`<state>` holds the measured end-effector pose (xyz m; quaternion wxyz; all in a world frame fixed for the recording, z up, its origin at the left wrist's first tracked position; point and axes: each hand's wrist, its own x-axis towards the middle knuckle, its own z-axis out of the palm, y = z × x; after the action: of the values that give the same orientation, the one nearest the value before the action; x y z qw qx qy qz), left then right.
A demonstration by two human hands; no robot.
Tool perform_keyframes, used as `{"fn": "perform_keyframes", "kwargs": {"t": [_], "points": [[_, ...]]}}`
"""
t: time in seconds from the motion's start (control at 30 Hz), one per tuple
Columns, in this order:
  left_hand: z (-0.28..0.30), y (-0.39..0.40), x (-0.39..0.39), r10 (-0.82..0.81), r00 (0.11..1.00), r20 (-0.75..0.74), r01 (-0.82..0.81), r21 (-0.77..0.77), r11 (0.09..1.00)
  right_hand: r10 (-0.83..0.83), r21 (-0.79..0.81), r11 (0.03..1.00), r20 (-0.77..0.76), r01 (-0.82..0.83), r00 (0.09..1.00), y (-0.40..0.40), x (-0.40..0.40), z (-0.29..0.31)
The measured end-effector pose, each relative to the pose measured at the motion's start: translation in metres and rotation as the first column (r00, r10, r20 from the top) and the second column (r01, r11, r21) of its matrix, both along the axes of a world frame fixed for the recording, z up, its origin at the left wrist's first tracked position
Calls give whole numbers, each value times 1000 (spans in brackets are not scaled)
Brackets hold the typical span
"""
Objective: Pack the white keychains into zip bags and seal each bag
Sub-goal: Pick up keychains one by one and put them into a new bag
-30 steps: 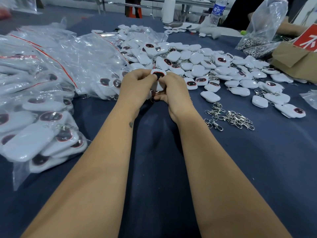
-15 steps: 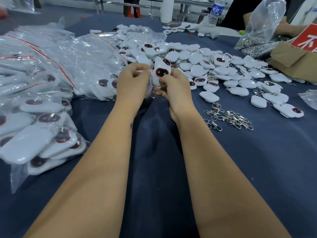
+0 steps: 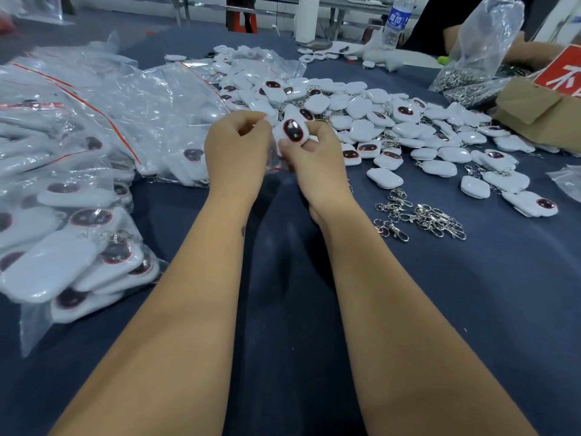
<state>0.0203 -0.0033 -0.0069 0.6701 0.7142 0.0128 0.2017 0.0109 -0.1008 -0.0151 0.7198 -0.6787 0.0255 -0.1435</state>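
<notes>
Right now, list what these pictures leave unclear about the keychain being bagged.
- Head view: the zip bag's mouth between the hands, left hand and right hand, is hidden by their fingers; sealed or open cannot be told.
- The held keychain has its lower half behind the right thumb; its ring is unseen.
- The red sign is cut off by the right edge.

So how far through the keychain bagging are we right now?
Done: filled zip bags are piled at the left. In hand: the right hand holds one white keychain while the left hand pinches what looks like a clear bag; it isn't sealed. Left: a large heap of loose keychains on the blue table, so plenty remains.
</notes>
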Motion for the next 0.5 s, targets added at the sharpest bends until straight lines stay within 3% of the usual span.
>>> {"fn": "perform_keyframes", "kwargs": {"t": [0.1,0.27,0.4,0.5], "points": [[3,-3,-2,14,999,50,-15,12,1000,-90,-287,953,22,92,996,7,-4,-4],[5,-3,-5,70,994,85,-65,-55,996,-109,-356,921,148,156,983,9,-2,-3],[6,-3,-6,110,985,135,-111,5,994,17,-708,697,177,115,984,9,0,-9],[4,-4,-7,75,988,133,-83,56,995,-49,-649,738,221,185,974,7,-5,-3]]}}
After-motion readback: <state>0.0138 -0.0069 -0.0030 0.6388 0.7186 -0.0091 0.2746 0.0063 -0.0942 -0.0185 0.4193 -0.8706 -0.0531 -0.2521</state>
